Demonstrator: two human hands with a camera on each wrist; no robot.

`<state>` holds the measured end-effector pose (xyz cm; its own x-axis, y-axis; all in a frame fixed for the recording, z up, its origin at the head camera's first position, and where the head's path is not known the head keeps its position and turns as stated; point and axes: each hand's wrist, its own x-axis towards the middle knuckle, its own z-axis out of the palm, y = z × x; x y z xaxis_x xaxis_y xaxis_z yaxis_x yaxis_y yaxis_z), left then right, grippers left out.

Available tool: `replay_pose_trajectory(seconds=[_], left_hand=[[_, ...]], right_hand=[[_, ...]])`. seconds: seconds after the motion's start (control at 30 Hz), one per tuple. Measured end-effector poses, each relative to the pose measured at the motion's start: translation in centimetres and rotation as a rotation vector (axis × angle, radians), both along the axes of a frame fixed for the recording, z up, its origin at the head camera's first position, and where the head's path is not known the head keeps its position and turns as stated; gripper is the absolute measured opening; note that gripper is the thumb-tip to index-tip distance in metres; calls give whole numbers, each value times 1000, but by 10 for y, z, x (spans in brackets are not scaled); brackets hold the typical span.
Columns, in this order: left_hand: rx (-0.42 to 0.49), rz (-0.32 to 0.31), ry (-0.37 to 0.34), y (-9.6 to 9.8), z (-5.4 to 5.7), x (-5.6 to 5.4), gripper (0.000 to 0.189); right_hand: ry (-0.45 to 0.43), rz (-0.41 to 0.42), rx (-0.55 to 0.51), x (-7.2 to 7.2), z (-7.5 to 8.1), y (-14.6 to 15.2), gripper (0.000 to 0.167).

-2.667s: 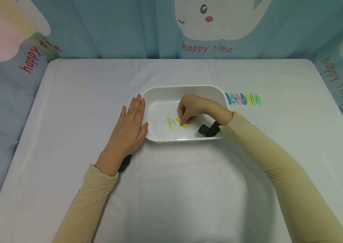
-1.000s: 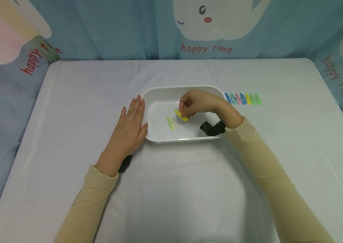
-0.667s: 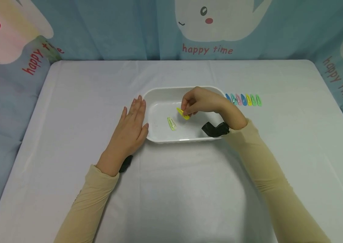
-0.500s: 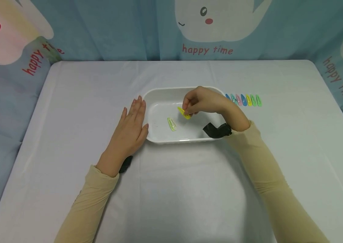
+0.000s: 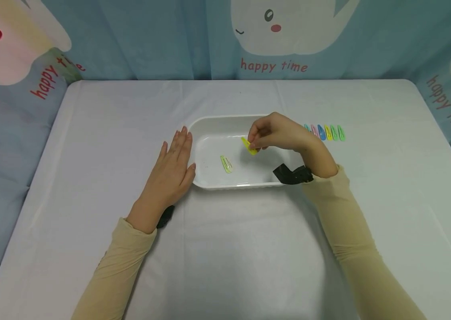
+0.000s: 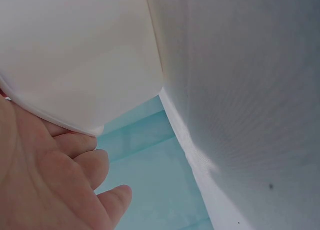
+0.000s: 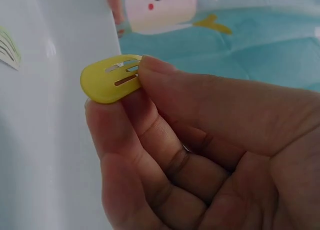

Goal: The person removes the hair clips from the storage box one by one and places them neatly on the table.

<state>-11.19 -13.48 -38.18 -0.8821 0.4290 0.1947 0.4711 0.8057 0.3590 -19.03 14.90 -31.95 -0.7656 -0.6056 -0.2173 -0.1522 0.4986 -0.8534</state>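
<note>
Between thumb and fingers, my right hand pinches a yellow snap hair clip above the white tray. The right wrist view shows this yellow clip close up, with slots along its middle. A pale green hair clip lies on the tray floor, left of the held one. My left hand rests with straight fingers along the tray's left rim; in the left wrist view its fingers touch the rim from outside.
Right of the tray, several hair clips in blue, pink, yellow and green lie in a row on the white tablecloth. The right hand hides the row's left end. Blue printed curtains surround the table.
My right hand has lifted the yellow clip off the tray floor and moved it to the right and toward the back. My left hand has stayed at the rim.
</note>
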Motion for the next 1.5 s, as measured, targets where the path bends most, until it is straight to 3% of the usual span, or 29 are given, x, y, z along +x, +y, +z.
replay_pose_trajectory(seconds=[0.67, 1.5], left_hand=[[-5, -1, -5, 1, 1, 1, 62], [-2, 0, -9, 1, 0, 0, 62]], right_hand=[[-11, -72, -94, 2, 0, 19, 9], [24, -103, -159, -7, 1, 46, 9]])
